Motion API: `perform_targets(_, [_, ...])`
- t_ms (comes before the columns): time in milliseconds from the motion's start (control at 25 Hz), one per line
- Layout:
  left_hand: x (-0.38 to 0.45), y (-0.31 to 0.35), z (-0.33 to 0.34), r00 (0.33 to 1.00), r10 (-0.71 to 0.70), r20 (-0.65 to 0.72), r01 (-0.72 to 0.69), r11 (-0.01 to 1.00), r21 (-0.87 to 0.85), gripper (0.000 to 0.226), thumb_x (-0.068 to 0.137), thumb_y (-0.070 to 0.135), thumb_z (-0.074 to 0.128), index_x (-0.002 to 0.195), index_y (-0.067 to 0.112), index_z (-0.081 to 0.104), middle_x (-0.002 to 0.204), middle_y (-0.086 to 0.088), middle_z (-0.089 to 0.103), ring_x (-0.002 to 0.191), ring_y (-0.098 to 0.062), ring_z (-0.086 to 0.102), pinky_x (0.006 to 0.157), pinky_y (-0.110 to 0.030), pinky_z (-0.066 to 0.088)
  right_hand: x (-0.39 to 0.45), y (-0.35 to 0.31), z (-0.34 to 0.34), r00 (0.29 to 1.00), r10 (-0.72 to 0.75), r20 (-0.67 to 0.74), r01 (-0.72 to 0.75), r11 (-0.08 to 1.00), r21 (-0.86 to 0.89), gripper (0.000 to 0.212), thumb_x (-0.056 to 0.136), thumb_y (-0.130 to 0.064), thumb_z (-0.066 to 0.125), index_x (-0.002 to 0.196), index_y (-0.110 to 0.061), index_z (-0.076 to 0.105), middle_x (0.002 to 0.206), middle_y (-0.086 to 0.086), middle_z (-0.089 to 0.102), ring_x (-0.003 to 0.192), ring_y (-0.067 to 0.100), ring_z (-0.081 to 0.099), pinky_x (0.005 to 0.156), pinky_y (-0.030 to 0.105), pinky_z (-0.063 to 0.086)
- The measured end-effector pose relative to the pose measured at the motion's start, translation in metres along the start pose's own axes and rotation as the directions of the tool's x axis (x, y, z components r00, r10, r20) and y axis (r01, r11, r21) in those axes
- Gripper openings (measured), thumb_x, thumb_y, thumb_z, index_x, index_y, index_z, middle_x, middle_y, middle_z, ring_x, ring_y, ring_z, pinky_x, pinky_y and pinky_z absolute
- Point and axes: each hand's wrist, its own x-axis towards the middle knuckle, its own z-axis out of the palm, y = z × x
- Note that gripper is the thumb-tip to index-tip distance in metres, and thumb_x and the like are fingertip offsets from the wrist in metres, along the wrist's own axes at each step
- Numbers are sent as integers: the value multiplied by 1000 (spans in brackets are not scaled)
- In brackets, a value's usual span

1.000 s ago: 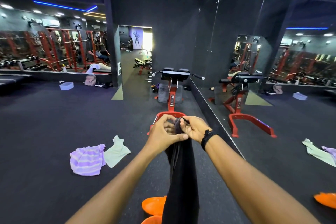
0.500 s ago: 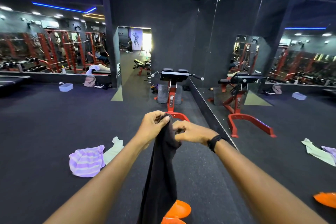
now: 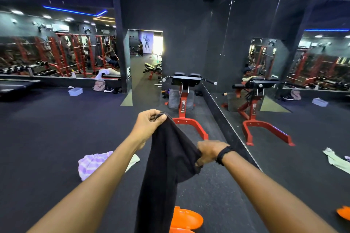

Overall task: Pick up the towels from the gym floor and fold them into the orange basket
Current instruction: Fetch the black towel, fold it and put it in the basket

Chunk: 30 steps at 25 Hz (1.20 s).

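A gym floor, mid-tidy, as I watch through the head camera. At about eight o'clock from the centre of view a purple striped towel lies crumpled on the dark gym floor, and a pale green towel peeks out just beside it, partly hidden behind the left forearm; neither has been collected.

The left hand, up near twelve o'clock of the held cloth, pinches the top corner of a black towel between thumb and curled fingers. The towel hangs from that corner straight down toward six o'clock, running out of frame at the bottom edge.

At about three o'clock of the cloth the right hand, with a dark band on its wrist, grips the towel's side edge lower down, fingers curled into the fabric and drawing it outward.

At six o'clock, just beside the hanging cloth, part of the orange basket shows on the floor; I cannot tell what is in it.

Behind, a red bench machine stands by the wall mirror, which repeats the scene.

My reading: one towel is in hand, its folding barely begun; by my count two more wait on the floor, so most of the job remains.
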Motion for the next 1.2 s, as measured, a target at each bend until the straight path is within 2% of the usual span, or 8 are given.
perform_targets(240, [-6,-17,-7,995,-16,-101,26,995,98,12,86,6,67,78,15,67,74,0,65,70,-8,56,67,-19,46,9,20,0,983,166,78,-145,965,-218,57,74,-49,75,121,-20,61,126,2,62,116,23,60,92,36,49])
perform_targets(360, [-3,-20,-11,979,-7,-203,22,997,73,12,86,7,67,79,17,67,77,0,67,72,-9,58,69,-19,48,9,22,-2,960,94,-264,-99,995,-9,36,79,-39,74,102,-14,65,107,9,65,101,30,64,75,33,49])
perform_targets(480, [10,-20,-29,934,17,-357,16,996,91,8,85,12,70,81,18,68,79,-2,68,75,-12,59,72,-23,47,3,39,-2,744,240,-624,121,870,479,42,74,-38,80,52,-17,50,54,1,51,57,14,51,51,29,31])
perform_targets(600, [13,-16,-31,918,34,-394,22,990,137,2,85,14,70,85,14,68,75,1,66,69,-8,55,66,-19,44,-1,41,-5,547,379,-747,383,680,625,35,67,-22,86,57,-14,54,48,-5,47,46,4,41,48,17,29])
perform_targets(760, [15,-13,-27,897,54,-438,0,992,123,5,84,18,71,86,14,69,72,5,66,67,-4,56,66,-19,45,3,40,-15,589,470,-657,527,393,754,27,71,-9,82,90,-14,64,69,10,66,64,11,55,64,34,49])
perform_targets(920, [17,-16,-34,935,65,-347,-12,988,154,7,83,18,73,80,18,67,73,2,67,69,-8,58,70,-24,46,2,54,-18,648,382,-659,477,472,742,10,79,-15,77,80,-11,68,68,1,67,63,3,56,60,29,49])
perform_targets(1080, [15,-11,-28,934,148,-325,-30,939,341,11,79,21,76,78,18,66,65,2,65,62,-10,56,68,-25,47,4,63,-9,673,410,-616,486,383,785,19,77,-24,77,77,-14,61,76,10,72,72,15,64,69,38,52])
perform_targets(1200, [19,-11,-34,978,35,-204,62,891,449,16,80,27,76,79,13,68,54,5,58,54,-9,51,63,-23,43,5,72,-3,744,356,-565,435,383,815,20,77,-16,79,74,-14,59,70,6,72,69,18,64,66,35,52])
